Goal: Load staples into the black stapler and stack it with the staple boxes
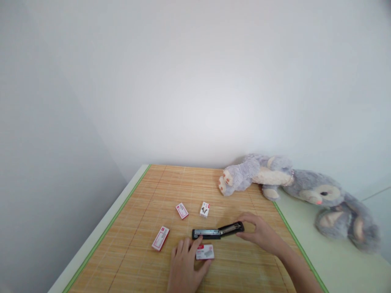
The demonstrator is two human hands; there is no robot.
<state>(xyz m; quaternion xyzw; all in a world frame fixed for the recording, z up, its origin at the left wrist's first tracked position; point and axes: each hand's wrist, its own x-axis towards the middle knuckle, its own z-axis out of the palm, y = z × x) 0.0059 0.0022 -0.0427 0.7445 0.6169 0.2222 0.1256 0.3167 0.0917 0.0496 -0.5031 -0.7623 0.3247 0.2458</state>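
Observation:
A black stapler (pixel 217 232) lies swung open flat on the bamboo mat (pixel 146 195). My right hand (pixel 259 232) grips the stapler's right end, fingers curled round it. My left hand (pixel 185 266) rests on the mat just below the stapler and pinches a small white and red staple box (pixel 205 252) between thumb and fingers. Three more small staple boxes lie on the mat: one at the left (pixel 160 238), one further back (pixel 182 211), and one standing beside it (pixel 204 209).
A grey plush rabbit (pixel 293 183) lies along the back right, partly on the mat and partly on the pale green table (pixel 342 260). White walls close in behind and on the left. The table's left edge (pixel 100 232) runs diagonally.

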